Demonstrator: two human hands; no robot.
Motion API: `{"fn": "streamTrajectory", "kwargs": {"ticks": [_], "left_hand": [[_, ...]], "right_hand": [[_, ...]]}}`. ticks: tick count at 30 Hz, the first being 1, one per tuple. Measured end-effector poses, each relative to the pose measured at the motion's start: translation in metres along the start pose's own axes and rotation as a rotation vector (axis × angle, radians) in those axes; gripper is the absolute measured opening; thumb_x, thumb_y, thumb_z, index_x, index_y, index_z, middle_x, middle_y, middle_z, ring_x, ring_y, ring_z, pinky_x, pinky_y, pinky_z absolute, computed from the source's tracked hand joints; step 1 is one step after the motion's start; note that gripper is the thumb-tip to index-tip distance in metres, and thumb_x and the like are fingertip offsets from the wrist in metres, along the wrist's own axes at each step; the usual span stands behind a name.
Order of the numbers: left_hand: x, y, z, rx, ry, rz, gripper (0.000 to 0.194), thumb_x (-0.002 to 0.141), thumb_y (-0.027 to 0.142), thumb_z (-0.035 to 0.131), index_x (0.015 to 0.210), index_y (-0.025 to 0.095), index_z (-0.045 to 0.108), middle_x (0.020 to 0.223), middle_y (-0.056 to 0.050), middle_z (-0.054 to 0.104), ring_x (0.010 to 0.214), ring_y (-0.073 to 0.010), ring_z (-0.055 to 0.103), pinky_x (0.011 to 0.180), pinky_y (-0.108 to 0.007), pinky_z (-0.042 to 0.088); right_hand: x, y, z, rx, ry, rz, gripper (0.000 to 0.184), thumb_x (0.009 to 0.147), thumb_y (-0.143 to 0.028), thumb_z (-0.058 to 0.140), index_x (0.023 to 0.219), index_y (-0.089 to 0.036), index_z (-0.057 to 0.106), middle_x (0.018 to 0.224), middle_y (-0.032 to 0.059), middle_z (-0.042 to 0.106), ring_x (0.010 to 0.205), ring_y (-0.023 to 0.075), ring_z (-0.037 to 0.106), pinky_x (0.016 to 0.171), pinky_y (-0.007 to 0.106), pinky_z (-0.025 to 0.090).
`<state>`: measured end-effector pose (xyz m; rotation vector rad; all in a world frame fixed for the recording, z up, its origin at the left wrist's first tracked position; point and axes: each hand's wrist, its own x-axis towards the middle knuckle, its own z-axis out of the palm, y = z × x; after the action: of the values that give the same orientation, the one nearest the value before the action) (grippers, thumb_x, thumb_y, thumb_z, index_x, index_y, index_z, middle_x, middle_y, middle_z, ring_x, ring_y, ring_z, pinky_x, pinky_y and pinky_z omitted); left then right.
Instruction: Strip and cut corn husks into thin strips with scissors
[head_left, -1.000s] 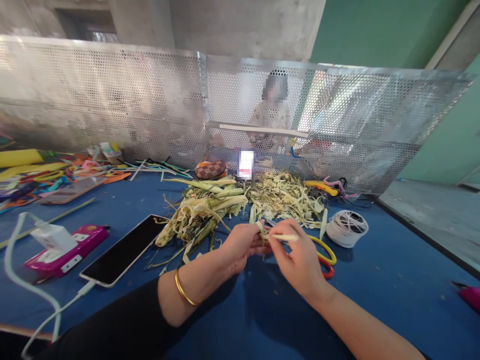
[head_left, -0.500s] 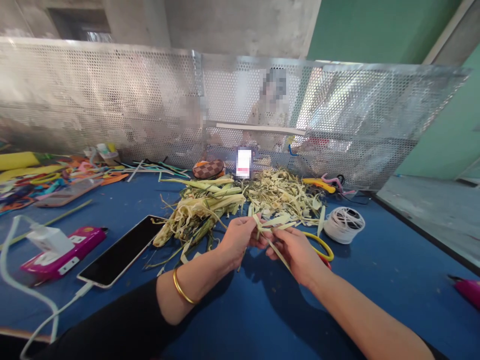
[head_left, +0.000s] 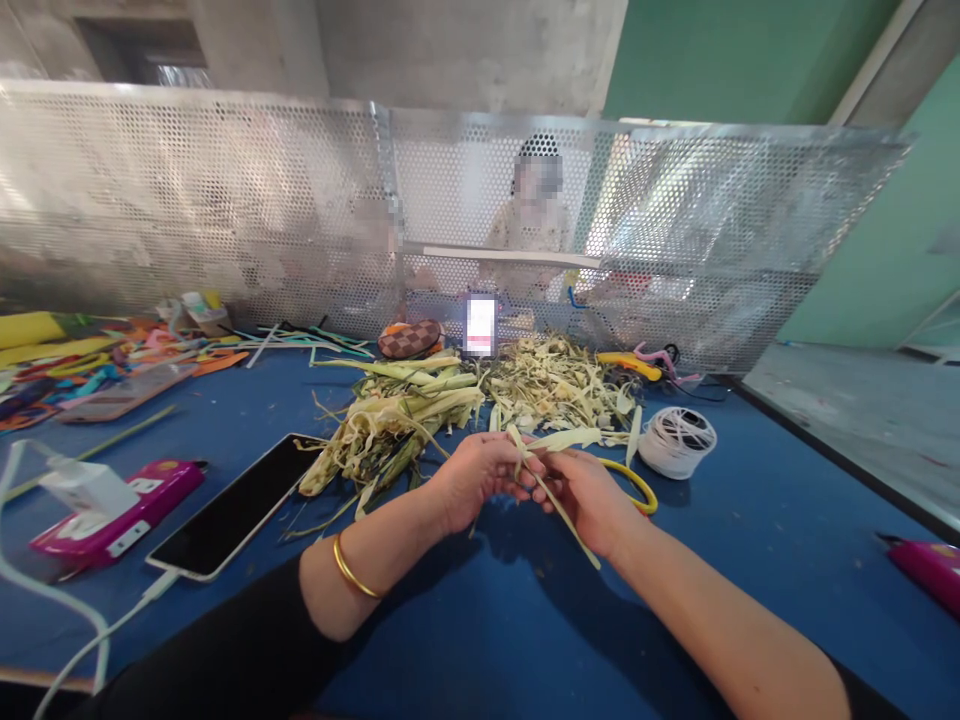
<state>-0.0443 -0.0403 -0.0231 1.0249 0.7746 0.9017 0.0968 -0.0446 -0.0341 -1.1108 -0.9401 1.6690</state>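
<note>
My left hand (head_left: pixel 480 482) is closed, pinching a pale green husk strip (head_left: pixel 576 532) between thumb and fingers. My right hand (head_left: pixel 589 490) meets it from the right, its fingertips closed on the same strip. Where the fingertips come together the strip looks crossed or folded, partly hidden by the fingers. Its long tail slants down over my right hand. Just beyond my hands lie a bundle of long husks (head_left: pixel 405 415) and a heap of shredded husk pieces (head_left: pixel 559 385). A yellow ring (head_left: pixel 646 492) lies partly behind my right hand.
A spool of white cord (head_left: pixel 679 443) stands to the right. On the left are a charging phone (head_left: pixel 240 505) and a magenta power strip (head_left: pixel 161 495). A perforated metal screen (head_left: pixel 300 220) crosses the back, with a person behind it. Yellow-handled scissors or pliers (head_left: pixel 630 365) lie near it.
My right hand has drawn closer to the left. The strip's tail now lies across the right hand, in plainer sight. The whole view has shifted slightly.
</note>
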Motion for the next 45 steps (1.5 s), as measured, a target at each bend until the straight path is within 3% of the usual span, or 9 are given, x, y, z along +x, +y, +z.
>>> {"fn": "streamTrajectory", "kwargs": {"ticks": [7, 13, 18, 24, 26, 31, 36, 40, 45], "left_hand": [[0.004, -0.004, -0.003, 0.067, 0.291, 0.133, 0.012, 0.069, 0.022, 0.065, 0.075, 0.012, 0.065, 0.068, -0.004, 0.064, 0.051, -0.0078, 0.052, 0.043, -0.018, 0.04], [0.009, -0.005, -0.009, 0.112, 0.392, 0.111, 0.014, 0.066, 0.022, 0.068, 0.075, 0.012, 0.066, 0.058, 0.0, 0.059, 0.044, -0.0061, 0.047, 0.037, -0.016, 0.031], [0.008, -0.006, -0.007, 0.185, 0.365, 0.112, 0.013, 0.069, 0.025, 0.064, 0.071, 0.012, 0.065, 0.051, 0.003, 0.053, 0.039, -0.0045, 0.039, 0.037, -0.017, 0.029], [-0.001, -0.001, -0.001, 0.28, 0.118, 0.109, 0.016, 0.069, 0.03, 0.063, 0.066, 0.014, 0.062, 0.06, -0.001, 0.059, 0.047, -0.0065, 0.046, 0.039, -0.017, 0.029], [-0.003, -0.001, 0.001, 0.274, 0.039, 0.093, 0.018, 0.069, 0.033, 0.062, 0.065, 0.015, 0.059, 0.062, -0.001, 0.061, 0.048, -0.0066, 0.046, 0.04, -0.017, 0.029], [-0.003, -0.002, 0.002, 0.29, -0.032, 0.009, 0.013, 0.068, 0.028, 0.057, 0.063, 0.016, 0.057, 0.06, -0.001, 0.059, 0.047, -0.0072, 0.046, 0.042, -0.019, 0.03], [-0.002, -0.001, 0.001, 0.349, -0.056, 0.008, 0.009, 0.065, 0.024, 0.058, 0.062, 0.016, 0.058, 0.062, 0.0, 0.06, 0.051, -0.0081, 0.048, 0.045, -0.02, 0.032], [-0.003, -0.005, 0.004, 0.454, 0.006, 0.069, 0.012, 0.065, 0.026, 0.064, 0.066, 0.015, 0.061, 0.056, 0.003, 0.054, 0.053, -0.0082, 0.05, 0.045, -0.019, 0.031], [-0.003, -0.01, 0.007, 0.297, 0.16, 0.022, 0.025, 0.061, 0.032, 0.073, 0.075, 0.014, 0.063, 0.065, 0.0, 0.061, 0.053, -0.0084, 0.055, 0.04, -0.017, 0.03]], "right_hand": [[-0.004, 0.001, 0.001, -0.215, 0.038, -0.051, 0.014, 0.071, -0.03, 0.06, 0.07, -0.017, 0.056, 0.062, -0.0016, 0.063, 0.044, 0.0096, 0.058, 0.04, 0.019, 0.037], [-0.012, -0.003, 0.004, -0.536, -0.092, -0.45, 0.014, 0.076, -0.027, 0.055, 0.087, -0.02, 0.06, 0.078, 0.0008, 0.068, 0.058, 0.014, 0.064, 0.055, 0.026, 0.048], [-0.013, -0.005, -0.002, -0.75, -0.227, -0.629, 0.015, 0.08, -0.024, 0.056, 0.091, -0.021, 0.065, 0.084, 0.0025, 0.07, 0.077, 0.0175, 0.066, 0.072, 0.031, 0.052], [-0.009, -0.008, -0.011, -1.015, 0.089, -1.065, 0.014, 0.087, -0.026, 0.052, 0.079, -0.02, 0.062, 0.089, 0.007, 0.065, 0.085, 0.0201, 0.061, 0.07, 0.029, 0.047], [-0.008, -0.009, -0.013, -1.058, 0.179, -1.061, 0.015, 0.087, -0.028, 0.05, 0.081, -0.019, 0.06, 0.088, 0.0077, 0.064, 0.082, 0.0203, 0.06, 0.064, 0.027, 0.045], [-0.006, -0.009, -0.015, -1.28, 0.24, -0.846, 0.023, 0.089, -0.034, 0.043, 0.069, -0.022, 0.047, 0.053, -0.0019, 0.05, 0.047, 0.0141, 0.045, 0.047, 0.024, 0.03], [-0.008, -0.01, -0.015, -1.398, 0.293, -0.797, 0.025, 0.086, -0.035, 0.042, 0.064, -0.023, 0.041, 0.047, -0.0038, 0.042, 0.044, 0.0131, 0.038, 0.047, 0.024, 0.023], [-0.006, -0.01, -0.015, -1.403, 0.29, -0.725, 0.024, 0.084, -0.032, 0.043, 0.063, -0.022, 0.04, 0.048, -0.0029, 0.043, 0.045, 0.0131, 0.039, 0.048, 0.024, 0.022], [-0.001, -0.008, -0.015, -1.301, 0.311, -0.68, 0.025, 0.082, -0.036, 0.044, 0.062, -0.022, 0.04, 0.05, -0.002, 0.047, 0.047, 0.0132, 0.04, 0.049, 0.025, 0.025]]}}
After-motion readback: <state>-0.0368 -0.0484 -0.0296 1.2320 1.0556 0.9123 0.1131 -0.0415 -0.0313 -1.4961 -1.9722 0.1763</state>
